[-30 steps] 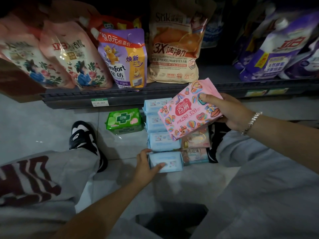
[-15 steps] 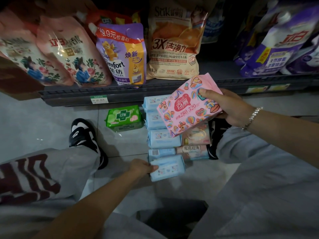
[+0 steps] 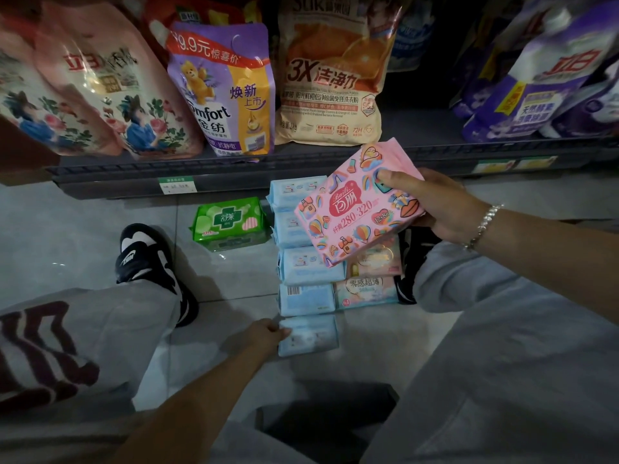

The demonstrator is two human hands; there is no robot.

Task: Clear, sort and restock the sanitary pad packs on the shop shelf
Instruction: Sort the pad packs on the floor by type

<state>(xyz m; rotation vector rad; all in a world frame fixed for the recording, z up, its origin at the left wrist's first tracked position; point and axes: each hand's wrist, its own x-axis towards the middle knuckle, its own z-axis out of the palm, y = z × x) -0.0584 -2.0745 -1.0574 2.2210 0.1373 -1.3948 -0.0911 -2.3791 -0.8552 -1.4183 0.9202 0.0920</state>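
Note:
My right hand holds a pink patterned pad pack in the air, above a column of light blue pad packs lying on the floor tiles. My left hand grips the left end of the nearest light blue pack, which lies a little apart from the column's near end. Two pale pink and blue packs sit right of the column, partly hidden by the pink pack. A green pad pack lies alone on the floor to the left.
The bottom shelf runs across the top, holding detergent and softener pouches. My knees in grey trousers frame the floor on both sides; a black and white shoe rests left of the packs, another shoe right of them.
My left hand has pulled the nearest blue pack toward me, away from the column, uncovering another blue pack with a barcode. The pink pack in my right hand has barely moved.

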